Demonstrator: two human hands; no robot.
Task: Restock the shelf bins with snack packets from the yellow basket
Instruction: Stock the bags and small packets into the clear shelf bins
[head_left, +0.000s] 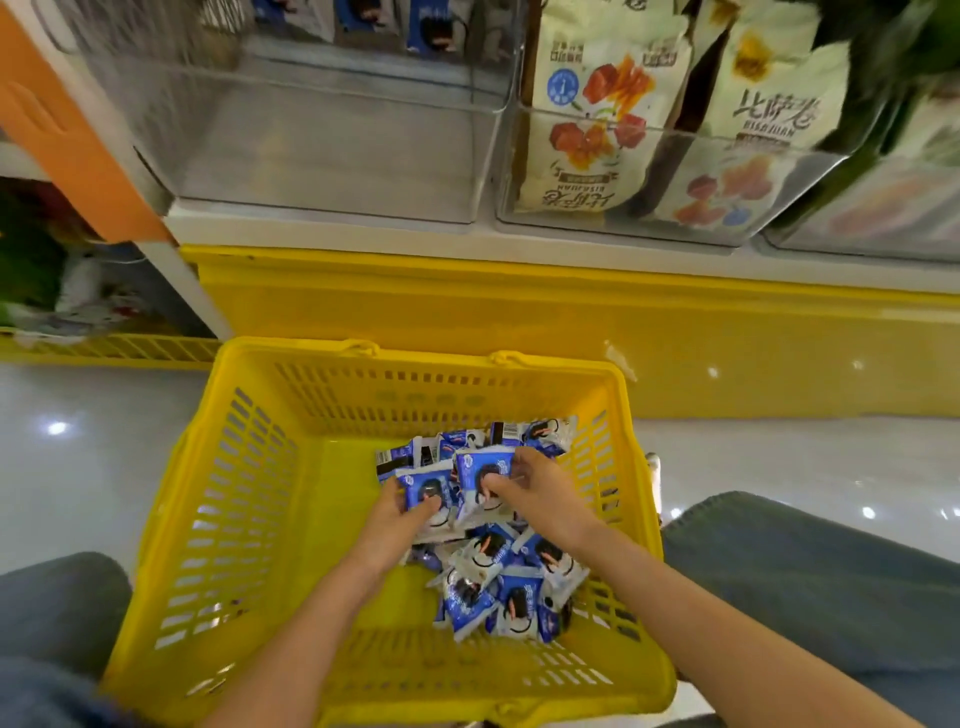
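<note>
Two knees in jeans (805, 571) bracket the near edge of the yellow basket (171, 519), and both arms are down inside it. The heap of blue packets (514, 597) hugs the basket's right wall, running from the near right corner up to the far right corner.

At the top of the heap, the left hand (400, 512) has its fingers curled round one packet (431, 486), thumb on its face. The right hand (535, 488) pinches a second packet (485, 470) just beside it, and the two wrappers touch.

These look light and puffy, with slick, crinkly film and probably a brittle biscuit inside. So no squeezing the middle: better to take them by the flat sealed ends, or scoop several loosely at once.

Up past the basket's far edge, the clear bin (311, 156) on the shelf shows a few matching blue packs (431, 26) at its back and plenty of room. The bin on its right holds cream bags (597, 104).
</note>
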